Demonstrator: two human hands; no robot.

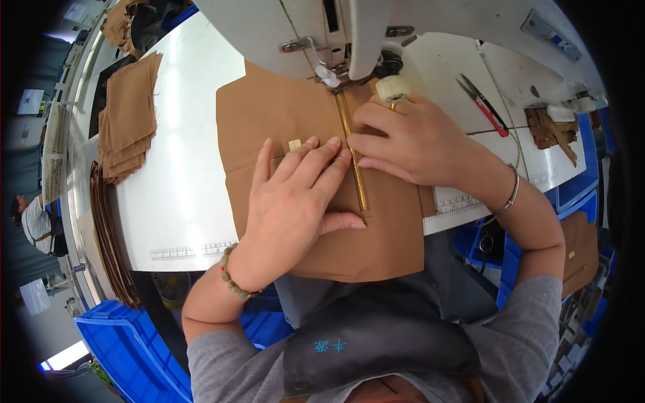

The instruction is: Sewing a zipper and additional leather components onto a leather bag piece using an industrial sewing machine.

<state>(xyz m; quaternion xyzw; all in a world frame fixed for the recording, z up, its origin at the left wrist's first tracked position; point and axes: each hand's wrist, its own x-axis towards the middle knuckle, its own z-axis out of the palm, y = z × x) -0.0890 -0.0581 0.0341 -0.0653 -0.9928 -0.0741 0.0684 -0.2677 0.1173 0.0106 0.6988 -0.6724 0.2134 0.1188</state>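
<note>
Zipper (pixel 354 158) runs lengthwise toward the needle, between both hands. Left hand (pixel 295 195) and right hand (pixel 410 141) press the fabric (pixel 269 114) with fingers flat, extended, gripping nothing.

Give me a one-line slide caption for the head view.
Left hand and right hand press tan fabric flat beside a gold zipper under a sewing machine.

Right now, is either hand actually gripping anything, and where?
Nothing is gripped. The left hand presses flat on the brown fabric beside the gold zipper; the right hand presses the fabric on the zipper's other side.
</note>
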